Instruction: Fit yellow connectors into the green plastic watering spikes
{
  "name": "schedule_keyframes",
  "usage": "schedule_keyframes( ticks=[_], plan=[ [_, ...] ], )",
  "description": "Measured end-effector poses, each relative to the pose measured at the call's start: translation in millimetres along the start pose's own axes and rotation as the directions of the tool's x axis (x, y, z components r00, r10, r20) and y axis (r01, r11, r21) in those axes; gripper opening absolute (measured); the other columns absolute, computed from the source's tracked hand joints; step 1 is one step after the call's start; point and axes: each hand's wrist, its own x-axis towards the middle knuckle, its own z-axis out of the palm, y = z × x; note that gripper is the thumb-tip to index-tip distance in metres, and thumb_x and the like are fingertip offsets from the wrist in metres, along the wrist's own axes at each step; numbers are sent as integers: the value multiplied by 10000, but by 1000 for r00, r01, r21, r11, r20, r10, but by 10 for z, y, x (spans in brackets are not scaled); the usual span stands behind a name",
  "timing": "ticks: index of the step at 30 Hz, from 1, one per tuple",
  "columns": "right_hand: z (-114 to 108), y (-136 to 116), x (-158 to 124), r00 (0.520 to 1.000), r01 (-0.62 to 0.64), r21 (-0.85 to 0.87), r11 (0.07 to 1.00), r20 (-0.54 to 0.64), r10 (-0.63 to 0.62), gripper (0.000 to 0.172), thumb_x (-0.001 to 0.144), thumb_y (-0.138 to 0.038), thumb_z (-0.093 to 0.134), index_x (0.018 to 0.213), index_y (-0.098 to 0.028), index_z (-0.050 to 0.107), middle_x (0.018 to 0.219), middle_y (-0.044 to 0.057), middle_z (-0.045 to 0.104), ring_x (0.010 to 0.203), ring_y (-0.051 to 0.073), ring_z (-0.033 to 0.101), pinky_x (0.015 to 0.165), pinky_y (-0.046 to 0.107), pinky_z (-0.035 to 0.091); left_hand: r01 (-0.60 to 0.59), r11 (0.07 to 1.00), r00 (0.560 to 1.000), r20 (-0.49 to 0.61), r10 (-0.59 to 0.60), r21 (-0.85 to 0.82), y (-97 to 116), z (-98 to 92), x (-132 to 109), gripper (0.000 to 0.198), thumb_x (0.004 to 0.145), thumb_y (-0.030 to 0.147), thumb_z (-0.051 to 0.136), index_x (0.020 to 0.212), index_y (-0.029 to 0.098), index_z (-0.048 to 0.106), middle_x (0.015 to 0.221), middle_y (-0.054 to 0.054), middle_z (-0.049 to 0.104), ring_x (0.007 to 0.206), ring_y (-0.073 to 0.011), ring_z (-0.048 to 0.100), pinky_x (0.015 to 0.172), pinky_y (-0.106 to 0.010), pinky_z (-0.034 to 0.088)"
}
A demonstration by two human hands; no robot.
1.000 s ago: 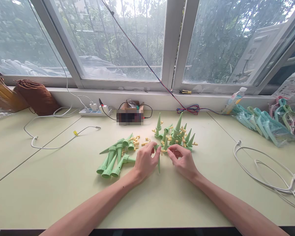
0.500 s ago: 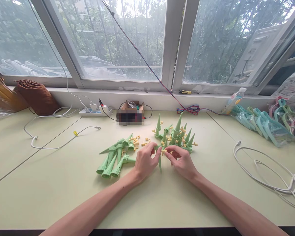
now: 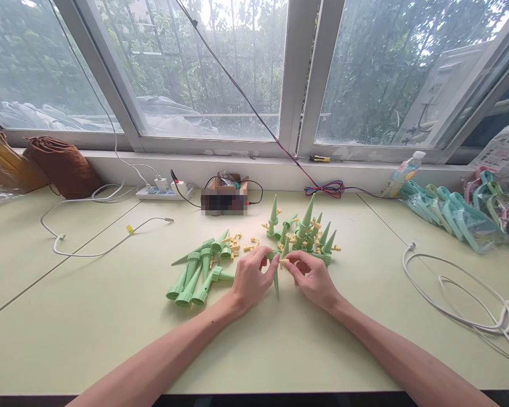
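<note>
Right hand point(image 3: 314, 276) tight on yellow fitting point(image 3: 283, 262)

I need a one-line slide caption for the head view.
Left hand holding a green spike, right hand pinching a yellow piece, at a table by windows.

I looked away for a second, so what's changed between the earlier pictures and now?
The right hand has moved slightly left, toward the left hand, its grip further over the yellow piece. The held spike's tip has swung slightly right. Nothing was visibly let go. The left hand has barely moved; the other spikes stayed put.
</note>
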Motion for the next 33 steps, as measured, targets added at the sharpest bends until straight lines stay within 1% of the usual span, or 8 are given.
schedule_keyframes(
  ticks=[10,16,21,25,27,29,31,33],
  plan=[
    [2,22,-4,1000,-14,16,1000,18,13,259,955,-434,568,893,-194,644,727,7,589,524,127,511,467,257,445,-4,1000,1000,-1,4,-11,-10,2,-7,178,944,333,556,852,187,596,652,28,519,567,-117,456,581,-251,382],
    [-1,12,-6,1000,-23,12,1000,21,23,300,967,-432,545,806,-186,610,637,-17,517,497,117,468,459,251,386,-39,999,999,-11,39,-14,-15,6,-3,171,938,319,573,836,183,592,632,33,503,557,-112,446,571,-243,377],
    [1,39,10,1000,-17,-30,999,9,17,383,973,-459,522,704,-187,541,562,-35,434,487,110,394,466,256,332,-73,997,997,-21,72,-27,-25,15,-1,167,934,314,585,836,179,595,622,35,504,537,-104,441,550,-235,374],
    [13,74,16,1000,2,-68,998,-9,-2,434,980,-470,503,649,-189,501,553,-43,379,502,104,326,477,264,276,-80,996,997,-21,80,-27,-26,16,-3,170,933,315,588,832,179,594,623,36,503,536,-102,439,547,-234,375],
    [14,78,18,1000,-3,-75,997,-10,3,445,982,-474,495,642,-188,500,554,-41,383,504,104,326,481,265,272,-81,997,997,-21,80,-21,-27,19,-4,172,933,319,590,835,178,595,623,37,500,534,-102,436,548,-235,374],
    [10,71,20,1000,-24,-68,997,-1,24,438,984,-477,490,658,-186,516,552,-38,412,498,106,356,482,265,291,-74,997,997,-23,74,-16,-30,24,-6,170,933,319,589,839,178,597,623,37,499,534,-103,435,550,-236,375],
    [3,55,18,999,-43,-48,998,9,43,390,982,-472,501,730,-181,563,577,-27,475,508,115,416,492,262,327,-60,998,998,-27,60,-15,-34,26,-7,168,933,319,587,842,179,600,624,37,502,534,-104,437,553,-238,376],
    [-2,41,15,999,-49,-29,998,20,49,315,971,-459,532,847,-179,604,623,-18,531,530,125,467,501,260,353,-42,999,999,-33,42,-17,-40,27,-9,168,931,323,589,843,181,601,626,37,506,533,-104,438,552,-240,376]
  ],
)
